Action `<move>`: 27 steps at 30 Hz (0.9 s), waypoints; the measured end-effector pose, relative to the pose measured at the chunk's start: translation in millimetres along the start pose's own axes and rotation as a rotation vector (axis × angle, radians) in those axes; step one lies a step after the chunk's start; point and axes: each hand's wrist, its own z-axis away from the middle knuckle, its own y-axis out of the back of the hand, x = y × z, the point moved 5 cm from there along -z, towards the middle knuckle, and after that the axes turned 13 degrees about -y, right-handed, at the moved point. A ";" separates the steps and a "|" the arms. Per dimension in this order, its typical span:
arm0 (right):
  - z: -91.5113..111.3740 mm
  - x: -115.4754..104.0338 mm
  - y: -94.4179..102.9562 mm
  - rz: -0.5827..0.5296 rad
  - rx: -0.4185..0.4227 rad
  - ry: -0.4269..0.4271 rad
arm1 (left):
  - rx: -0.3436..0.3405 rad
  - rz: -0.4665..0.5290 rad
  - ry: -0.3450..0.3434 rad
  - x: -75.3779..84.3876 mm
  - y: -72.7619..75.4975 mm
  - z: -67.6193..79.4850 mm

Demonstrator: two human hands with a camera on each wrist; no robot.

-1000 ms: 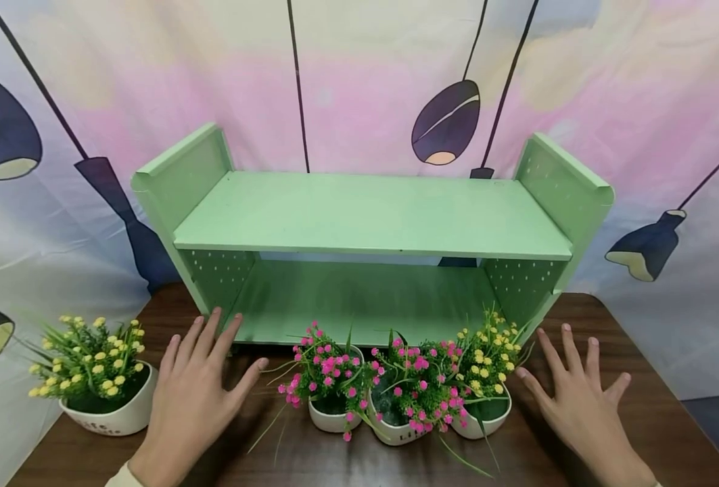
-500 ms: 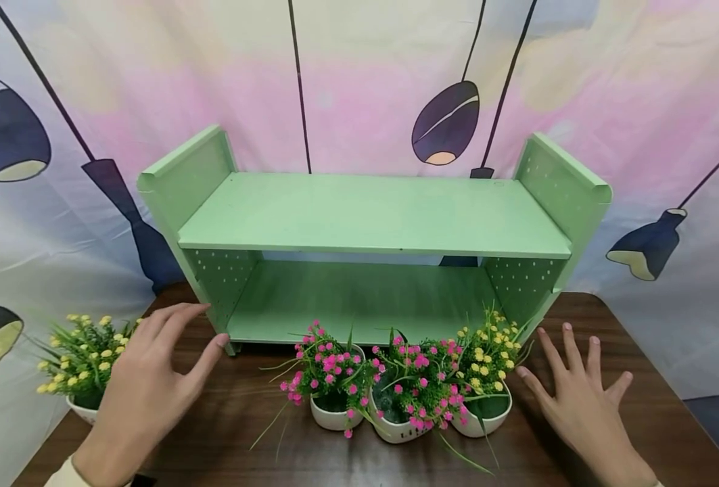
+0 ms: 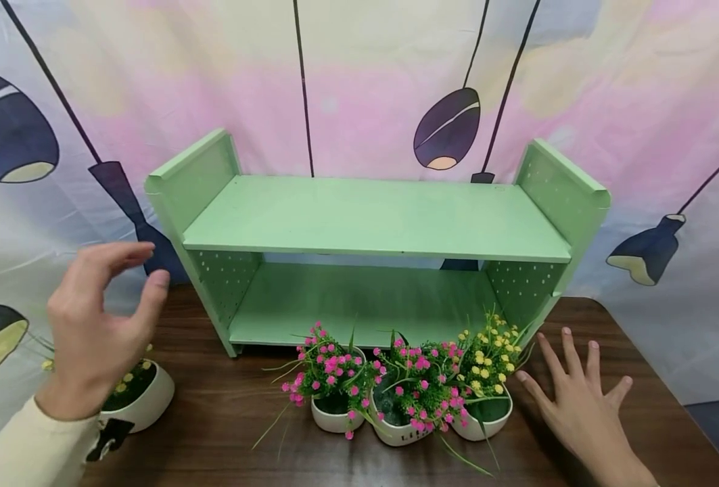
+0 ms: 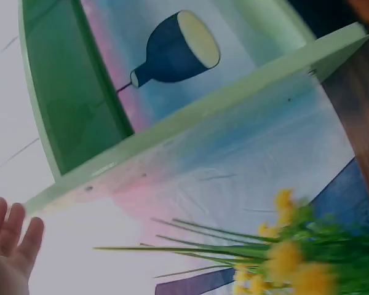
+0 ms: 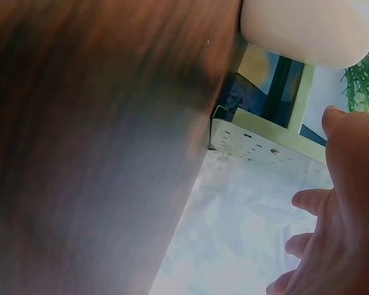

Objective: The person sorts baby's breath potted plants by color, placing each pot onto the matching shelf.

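Observation:
My left hand point(image 3: 94, 331) is raised in the air at the left, thumb and bent fingers apart with nothing between them. Below and partly behind it stands a white pot point(image 3: 152, 399) of yellow artificial flowers, largely hidden by the hand; its blooms point(image 4: 289, 264) show in the left wrist view. Fingers spread, my right hand point(image 3: 584, 406) is low over the tabletop at the right; contact cannot be told. Nearest to it is another potted yellow plant point(image 3: 487, 358). Two pink-flowered potted plants point(image 3: 331, 368) stand beside that one, in front of the green two-tier shelf point(image 3: 371, 213).
The shelf has raised side panels point(image 3: 563, 176) with small holes and stands on a brown wooden table point(image 3: 231, 419). Behind hangs a pastel cloth point(image 3: 371, 88) printed with dark lamps. The table's right edge slopes away beyond my right hand.
My left hand has lifted off from beside the shelf's lower left and moved left and up over the left yellow plant, its fingers bending. The right hand has stayed in place.

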 end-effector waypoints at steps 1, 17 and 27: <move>0.0 0.0 -0.3 0.000 -0.003 -0.001 | 0.028 0.014 0.009 -5.3 -0.1 -2.5; -2.1 0.4 1.1 0.009 -0.020 -0.011 | 0.186 0.532 0.142 -66.4 -38.9 -50.3; -0.8 0.8 0.6 0.010 -0.021 -0.016 | 0.207 0.598 0.129 -83.1 -69.6 -54.4</move>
